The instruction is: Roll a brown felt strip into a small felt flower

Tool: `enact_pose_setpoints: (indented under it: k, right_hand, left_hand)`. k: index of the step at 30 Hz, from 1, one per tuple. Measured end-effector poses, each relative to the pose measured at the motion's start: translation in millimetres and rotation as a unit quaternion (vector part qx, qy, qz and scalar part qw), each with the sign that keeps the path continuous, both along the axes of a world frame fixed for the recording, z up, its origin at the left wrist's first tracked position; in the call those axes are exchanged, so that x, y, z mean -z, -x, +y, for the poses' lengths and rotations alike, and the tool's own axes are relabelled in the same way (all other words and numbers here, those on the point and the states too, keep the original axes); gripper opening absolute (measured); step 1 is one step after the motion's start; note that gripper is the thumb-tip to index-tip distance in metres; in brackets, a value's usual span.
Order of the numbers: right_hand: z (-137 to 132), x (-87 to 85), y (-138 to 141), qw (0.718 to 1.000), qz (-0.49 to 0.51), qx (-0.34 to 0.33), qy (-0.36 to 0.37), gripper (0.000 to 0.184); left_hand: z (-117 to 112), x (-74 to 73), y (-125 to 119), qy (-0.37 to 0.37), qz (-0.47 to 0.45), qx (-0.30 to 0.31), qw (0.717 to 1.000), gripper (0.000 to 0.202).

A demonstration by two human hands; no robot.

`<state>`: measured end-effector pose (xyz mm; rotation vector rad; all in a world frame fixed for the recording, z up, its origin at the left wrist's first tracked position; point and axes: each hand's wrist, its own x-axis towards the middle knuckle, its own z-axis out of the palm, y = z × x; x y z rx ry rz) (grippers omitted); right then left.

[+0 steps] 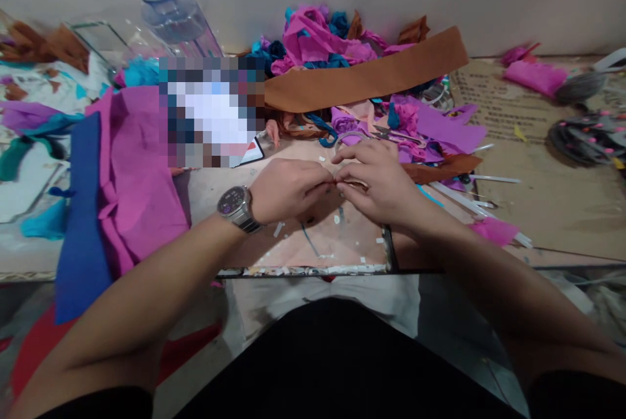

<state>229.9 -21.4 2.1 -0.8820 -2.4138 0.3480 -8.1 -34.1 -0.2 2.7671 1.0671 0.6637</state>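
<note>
My left hand (288, 189), with a metal-band watch (237, 207) at the wrist, is closed, fingertips pinched together over the work surface (264, 240). My right hand (379, 183) meets it there, its thumb and fingers bent in a pinch. Whatever lies between the fingertips is too small and covered to name; a sliver of dark brown shows under the right fingers. Just beyond the right hand are a clear ring like a tape roll (348, 137) and a pair of scissors (401, 137) among purple scraps (452, 129).
A wide brown strip (366, 77) lies across heaped pink and teal scraps (317, 34). Pink sheets (141, 178) and a blue strip (83, 223) hang over the front edge at left. A large bottle (180, 21) stands behind. Cardboard (538, 191) and white sticks (493, 178) lie right.
</note>
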Motion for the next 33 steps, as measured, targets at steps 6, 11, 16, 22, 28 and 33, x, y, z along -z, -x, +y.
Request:
enact_pose_setpoints:
  k: [6, 11, 16, 22, 28, 33]
  right_hand:
    - [2.6, 4.9, 1.1, 0.999, 0.027, -0.007, 0.037, 0.006]
    - [12.2, 9.0, -1.4, 0.996, 0.077, -0.023, 0.044, 0.006]
    - [14.6, 7.0, -2.3, 0.995, 0.085, -0.029, 0.035, 0.008]
    - [13.6, 9.0, -3.0, 0.995, 0.078, -0.013, 0.055, 0.009]
    - [7.4, -0.2, -4.7, 0.999, 0.014, 0.017, 0.04, 0.01]
    - [2.8, -5.1, -2.7, 0.999, -0.044, 0.008, -0.002, 0.016]
  left_hand:
    - [0.0, -0.6, -2.0, 0.052, -0.051, -0.004, 0.997, 0.024]
    - [0.7, -10.2, 1.5, 0.144, -0.12, -0.016, 0.982, 0.021]
    - [1.8, -10.8, 3.9, 0.174, -0.163, -0.032, 0.971, 0.021]
    - [2.2, -9.1, 3.7, 0.172, -0.162, -0.036, 0.971, 0.021]
    - [1.9, -9.9, 3.2, 0.183, -0.143, -0.066, 0.97, 0.022]
    - [1.9, -6.3, -0.4, 0.233, -0.147, -0.073, 0.959, 0.019]
